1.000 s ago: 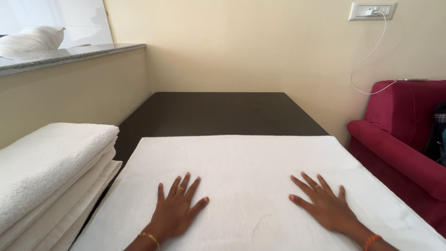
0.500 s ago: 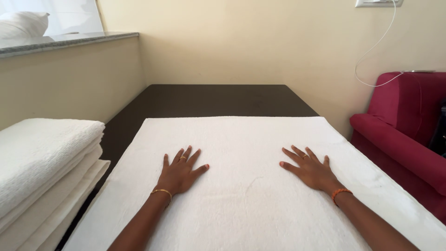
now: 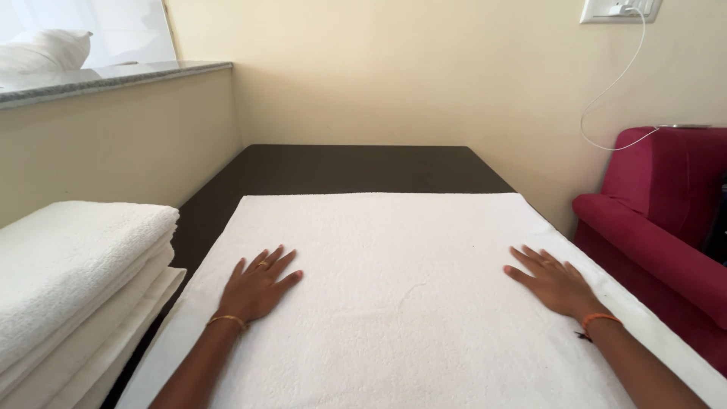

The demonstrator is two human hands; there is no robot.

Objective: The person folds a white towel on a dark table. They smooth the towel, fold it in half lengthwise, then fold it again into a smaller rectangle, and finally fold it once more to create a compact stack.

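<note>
A white towel lies spread flat on a dark table. My left hand rests palm down on the towel's left part, fingers apart, with a thin bangle at the wrist. My right hand lies flat near the towel's right edge, fingers spread, an orange band on its wrist. Neither hand holds anything.
A stack of folded white towels sits at the left. A red armchair stands close on the right. A low wall with a stone ledge runs along the left, a white pillow on it. A cable hangs from a wall socket.
Both hands have slid outward across the towel, away from each other, the right one reaching the right edge. The view has shifted slightly.
</note>
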